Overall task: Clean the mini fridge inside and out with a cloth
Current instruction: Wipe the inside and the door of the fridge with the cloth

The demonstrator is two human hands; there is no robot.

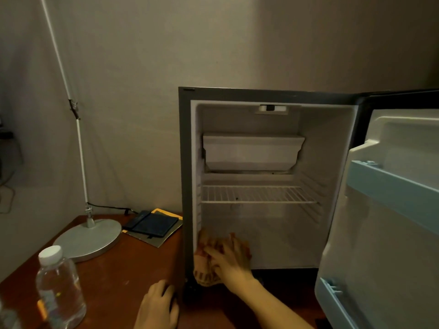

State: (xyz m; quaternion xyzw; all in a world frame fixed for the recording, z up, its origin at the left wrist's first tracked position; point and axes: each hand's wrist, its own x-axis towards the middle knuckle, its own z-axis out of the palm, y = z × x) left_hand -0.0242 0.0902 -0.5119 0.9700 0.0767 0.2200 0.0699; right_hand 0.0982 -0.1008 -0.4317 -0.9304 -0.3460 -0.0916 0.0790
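A dark mini fridge (186, 162) stands on a wooden table with its door (392, 233) swung open to the right. Its white inside holds a freezer box (251, 151) and a wire shelf (259, 194). My right hand (231, 260) lies with straight fingers on a red-and-tan patterned cloth (205, 271), pressing it onto the fridge floor at the left front corner. Part of the cloth hangs over the front edge. My left hand (159, 302) rests on the table against the fridge's lower left corner, holding nothing.
On the wooden table (114, 269) left of the fridge stand a clear water bottle (58, 288) with a white cap, a desk lamp with a round metal base (91, 238), and a dark notebook (152, 224) on papers. A wall is close behind.
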